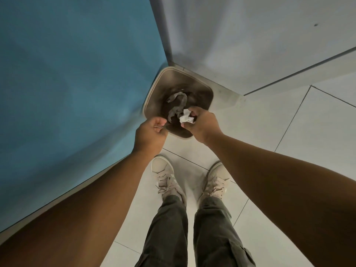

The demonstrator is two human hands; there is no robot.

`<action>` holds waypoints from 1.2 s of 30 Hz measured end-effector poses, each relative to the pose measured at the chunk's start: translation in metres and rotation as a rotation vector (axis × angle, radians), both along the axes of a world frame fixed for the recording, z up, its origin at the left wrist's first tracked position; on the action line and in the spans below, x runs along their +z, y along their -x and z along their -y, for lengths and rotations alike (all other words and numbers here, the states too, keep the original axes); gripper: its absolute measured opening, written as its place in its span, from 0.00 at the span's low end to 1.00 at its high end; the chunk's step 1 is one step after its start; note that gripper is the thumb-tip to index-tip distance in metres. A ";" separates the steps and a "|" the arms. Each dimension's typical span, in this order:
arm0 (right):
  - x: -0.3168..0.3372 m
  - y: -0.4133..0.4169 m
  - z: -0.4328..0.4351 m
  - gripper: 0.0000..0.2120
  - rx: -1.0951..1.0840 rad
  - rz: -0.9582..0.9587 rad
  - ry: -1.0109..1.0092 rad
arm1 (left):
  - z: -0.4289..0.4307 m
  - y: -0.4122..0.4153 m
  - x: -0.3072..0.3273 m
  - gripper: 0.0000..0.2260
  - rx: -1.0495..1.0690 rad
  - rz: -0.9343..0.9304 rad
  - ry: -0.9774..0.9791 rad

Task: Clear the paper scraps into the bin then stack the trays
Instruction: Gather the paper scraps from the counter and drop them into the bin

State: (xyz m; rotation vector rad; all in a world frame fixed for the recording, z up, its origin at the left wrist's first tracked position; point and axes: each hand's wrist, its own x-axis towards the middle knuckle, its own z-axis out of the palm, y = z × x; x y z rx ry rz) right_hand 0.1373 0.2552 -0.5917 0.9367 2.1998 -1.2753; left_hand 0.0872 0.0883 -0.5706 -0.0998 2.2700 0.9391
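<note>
**Scraps going into the bin**

Between the blue wall (67, 74) on the left and the tiled floor (308, 141), the bin (199, 91) stands in the far corner with grey scraps (178, 101) already inside. The right hand (202, 122) hangs over its near rim, fingers pinching a crumpled white scrap (185, 117). The left hand (149, 133) has its fingers curled at the near-left rim (round a sliver or nothing, I cannot tell). The next move calls for letting go squarely over the opening. No trays are in view.

Floor (317, 132): pale tiles, dark grout lines. Bin (181, 79) stands on it in far corner, against blue wall (67, 74) at left. Near side: left shoe (163, 174), right shoe (217, 178), pale, laced, apart, toes toward bin.
</note>
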 end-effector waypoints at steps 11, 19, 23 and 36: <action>0.081 -0.024 -0.015 0.24 0.136 -0.060 -0.111 | -0.021 0.006 0.066 0.18 -0.190 -0.080 0.084; 0.237 -0.033 -0.042 0.22 0.233 -0.188 -0.221 | -0.052 -0.002 0.231 0.19 -0.391 -0.324 0.099; 0.329 -0.035 -0.059 0.20 0.233 -0.315 -0.237 | -0.063 -0.010 0.325 0.16 -0.442 -0.496 0.062; 0.542 -0.006 -0.057 0.15 0.309 -0.787 -0.241 | -0.044 -0.021 0.539 0.17 -0.171 -0.859 -0.025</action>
